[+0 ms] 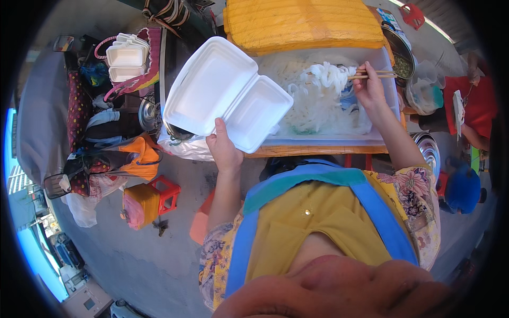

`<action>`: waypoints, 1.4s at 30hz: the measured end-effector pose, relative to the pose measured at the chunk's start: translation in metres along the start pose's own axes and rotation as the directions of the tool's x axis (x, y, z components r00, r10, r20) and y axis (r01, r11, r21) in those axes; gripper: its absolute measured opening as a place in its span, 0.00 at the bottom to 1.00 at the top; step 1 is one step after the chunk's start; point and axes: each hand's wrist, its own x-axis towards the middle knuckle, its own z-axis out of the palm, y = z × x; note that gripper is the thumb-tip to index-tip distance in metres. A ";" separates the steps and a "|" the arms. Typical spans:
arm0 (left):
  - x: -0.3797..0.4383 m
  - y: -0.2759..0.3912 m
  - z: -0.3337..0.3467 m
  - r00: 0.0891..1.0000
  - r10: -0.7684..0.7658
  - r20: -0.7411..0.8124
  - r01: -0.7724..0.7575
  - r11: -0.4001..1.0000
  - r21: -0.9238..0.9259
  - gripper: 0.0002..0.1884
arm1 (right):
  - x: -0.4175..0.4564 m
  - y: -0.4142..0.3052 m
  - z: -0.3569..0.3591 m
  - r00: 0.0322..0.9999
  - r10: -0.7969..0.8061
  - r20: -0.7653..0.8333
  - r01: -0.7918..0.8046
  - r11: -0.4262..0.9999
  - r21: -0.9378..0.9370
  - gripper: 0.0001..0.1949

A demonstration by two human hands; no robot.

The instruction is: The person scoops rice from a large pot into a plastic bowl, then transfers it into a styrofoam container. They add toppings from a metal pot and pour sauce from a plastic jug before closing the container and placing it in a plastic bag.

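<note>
In my left hand (226,151) is an opened white foam takeaway box (216,87), tilted, with its inside bare. The thumb presses on the box near its hinge; the other fingers are hidden beneath. My right hand (370,88) grips a pair of wooden chopsticks (379,74), which hold a clump of white rice noodles (328,75). That clump is above a translucent plastic tub (381,135) where more noodles (318,115) lie. Part of the box overlaps the tub's left side in view.
Yellow quilted padding (302,24) covers the tub's far side. A pot of chopped greens (402,59) stands at right, near plastic bags (423,93). More foam boxes (126,57) fill a woven basket at left. A red stool (169,193) stands on the ground. Another person holds a plate (458,109).
</note>
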 end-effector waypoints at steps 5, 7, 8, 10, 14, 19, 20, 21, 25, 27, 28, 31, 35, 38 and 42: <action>0.014 -0.016 0.021 0.995 -0.008 0.103 -0.001 0.996 0.087 0.19 | -0.004 -0.005 -0.008 0.988 -0.036 -0.149 0.035 0.999 -0.004 0.13; 0.017 -0.021 0.027 0.984 0.043 0.171 -0.066 0.989 0.133 0.22 | -0.012 -0.010 -0.001 0.982 -0.067 -0.177 0.069 0.998 0.009 0.13; 0.016 -0.020 0.030 0.974 -0.019 0.226 -0.033 0.974 0.226 0.23 | -0.015 -0.019 0.004 0.978 -0.096 -0.186 0.099 0.995 0.009 0.13; 0.013 -0.022 0.038 0.961 0.012 0.275 -0.100 0.946 0.308 0.24 | -0.027 -0.045 0.022 0.979 -0.155 -0.133 0.152 0.988 -0.033 0.13; 0.026 -0.050 0.041 0.910 0.028 0.414 -0.261 0.815 0.518 0.27 | -0.062 -0.100 0.079 0.898 -0.433 -0.075 0.407 0.884 -0.229 0.13; 0.028 -0.076 0.068 0.867 -0.275 0.416 0.178 0.950 0.257 0.25 | -0.097 -0.126 0.147 0.769 -0.617 0.170 0.616 0.642 -0.456 0.15; 0.029 -0.078 0.073 0.817 -0.318 0.481 0.305 0.946 0.107 0.27 | -0.105 -0.121 0.171 0.849 -0.511 0.131 0.526 0.840 -0.134 0.10; 0.031 -0.077 0.079 0.770 -0.360 0.527 0.422 0.907 0.004 0.29 | -0.110 -0.117 0.179 0.838 -0.520 0.166 0.544 0.769 -0.337 0.11; 0.036 -0.066 0.100 0.606 -0.385 0.696 0.675 0.712 -0.194 0.35 | -0.109 -0.105 0.186 0.891 -0.362 0.273 0.422 0.439 -0.794 0.13; 0.041 -0.065 0.102 0.578 -0.375 0.725 0.693 0.694 -0.194 0.37 | -0.103 -0.101 0.190 0.922 -0.267 0.282 0.370 0.386 -0.845 0.13; 0.045 -0.066 0.100 0.581 -0.379 0.720 0.690 0.698 -0.190 0.38 | -0.107 -0.105 0.199 0.910 -0.331 0.251 0.373 0.384 -0.845 0.14; 0.053 -0.060 0.095 0.601 -0.391 0.696 0.671 0.721 -0.174 0.38 | -0.099 -0.159 0.189 0.852 -0.406 0.330 0.513 0.525 -0.679 0.13; 0.058 -0.048 0.095 0.575 -0.467 0.672 0.671 0.739 -0.060 0.37 | -0.052 -0.151 0.108 0.904 -0.356 0.237 0.346 0.281 -0.895 0.16; 0.060 -0.037 0.101 0.544 -0.489 0.682 0.633 0.773 0.050 0.36 | -0.023 -0.075 0.058 0.992 -0.098 0.080 0.120 0.526 -0.842 0.17; 0.071 -0.033 0.089 0.597 -0.478 0.644 0.653 0.756 -0.043 0.36 | -0.002 -0.062 0.042 0.962 -0.105 0.251 0.156 0.968 -0.194 0.15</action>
